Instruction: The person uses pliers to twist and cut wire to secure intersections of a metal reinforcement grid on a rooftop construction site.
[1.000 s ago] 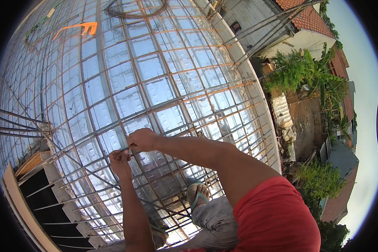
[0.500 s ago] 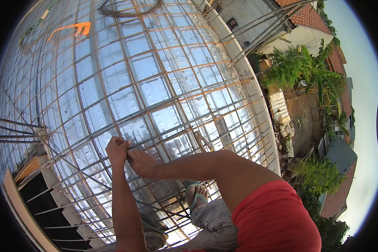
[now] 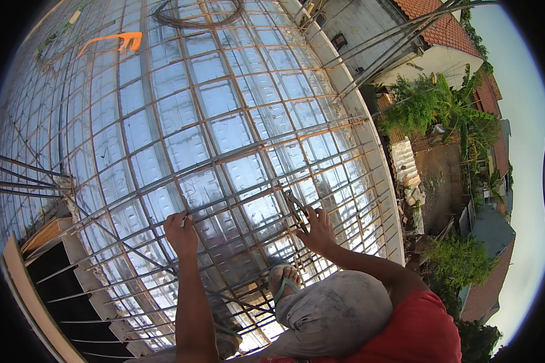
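My left hand [image 3: 181, 233] is closed at a crossing of the rebar mesh [image 3: 223, 121]; what its fingers pinch is too small to make out. To the right, my right hand [image 3: 317, 232] rests at the handles of metal pliers [image 3: 293, 203] lying on the bars, its thumb and fingers apart around them. Below the mesh are shiny metal sheets [image 3: 172, 148]. My sandalled foot [image 3: 282, 281] stands on the grid between my arms, beside my bent knee.
An orange hacksaw [image 3: 129, 41] and a wire coil [image 3: 198, 19] lie farther out. A dark opening with projecting bars [image 3: 55, 284] is at lower left, near vertical rebar [image 3: 27, 166]. The slab's edge board [image 3: 378, 172] runs along the right, with roofs and trees beyond.
My right hand has left the spot beside my left hand and moved right to the pliers. My left hand has shifted slightly down and toward the right.
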A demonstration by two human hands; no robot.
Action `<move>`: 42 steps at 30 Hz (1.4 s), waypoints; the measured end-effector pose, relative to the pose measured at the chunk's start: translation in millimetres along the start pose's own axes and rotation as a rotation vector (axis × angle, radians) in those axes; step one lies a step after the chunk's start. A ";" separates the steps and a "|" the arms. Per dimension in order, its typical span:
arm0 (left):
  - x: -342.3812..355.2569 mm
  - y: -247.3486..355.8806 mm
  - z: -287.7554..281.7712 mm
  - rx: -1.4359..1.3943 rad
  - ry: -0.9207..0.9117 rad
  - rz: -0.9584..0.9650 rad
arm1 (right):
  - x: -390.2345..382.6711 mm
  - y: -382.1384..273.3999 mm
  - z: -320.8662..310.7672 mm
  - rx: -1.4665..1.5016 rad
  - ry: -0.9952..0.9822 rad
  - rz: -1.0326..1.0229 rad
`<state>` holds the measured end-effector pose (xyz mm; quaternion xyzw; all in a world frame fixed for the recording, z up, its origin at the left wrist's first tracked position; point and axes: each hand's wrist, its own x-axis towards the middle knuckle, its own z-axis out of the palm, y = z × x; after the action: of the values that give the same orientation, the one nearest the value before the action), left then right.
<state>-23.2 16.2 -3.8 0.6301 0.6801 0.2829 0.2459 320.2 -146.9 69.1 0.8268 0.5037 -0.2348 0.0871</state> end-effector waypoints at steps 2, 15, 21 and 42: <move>7.1 4.5 -4.6 0.046 -0.077 0.054 | -7.8 9.3 13.8 0.078 -0.125 0.044; 43.3 12.6 -36.8 0.349 -0.289 0.209 | -6.8 -18.7 -74.9 0.992 -0.130 -0.098; -84.1 32.1 23.3 -1.673 0.038 -1.162 | 46.9 -169.1 -177.2 0.113 -0.212 -0.699; 2.2 64.8 74.5 -2.537 0.208 -1.081 | 65.5 -358.2 -109.3 -1.434 0.009 -1.091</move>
<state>74.5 27.0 -12.3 -0.3859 0.1324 0.6180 0.6721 65.1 117.6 166.6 0.2208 0.8519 0.1305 0.4566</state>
